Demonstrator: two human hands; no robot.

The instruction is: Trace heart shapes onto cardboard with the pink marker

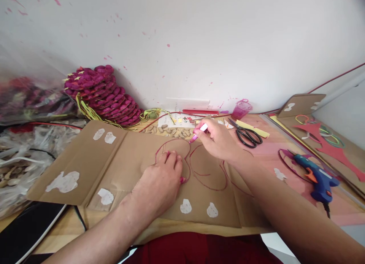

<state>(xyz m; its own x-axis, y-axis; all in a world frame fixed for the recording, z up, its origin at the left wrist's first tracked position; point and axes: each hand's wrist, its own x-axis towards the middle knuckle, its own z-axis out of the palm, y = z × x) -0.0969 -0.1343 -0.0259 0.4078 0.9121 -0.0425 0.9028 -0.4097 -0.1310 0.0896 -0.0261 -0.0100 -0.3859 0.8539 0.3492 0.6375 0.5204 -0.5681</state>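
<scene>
My right hand [218,138] grips a white and pink marker [199,132], its tip down at the top edge of a drawn circle. Beneath it lies a flat piece of brown cardboard [125,169] with several round pinkish-red outlines. My left hand [164,176] rests on the cardboard over the left circle, fingers stretched forward and pressing down. Something pink shows at its thumb; I cannot tell if that is stain or an object. Torn white paper patches [186,206] stick to the cardboard.
Black scissors [248,136] and a pink cup [242,108] stand behind my right hand. A blue glue gun [321,180] lies at right. Peanut shells [179,132] are scattered behind the cardboard. At left are a magenta bundle [105,94] and plastic bags [17,172].
</scene>
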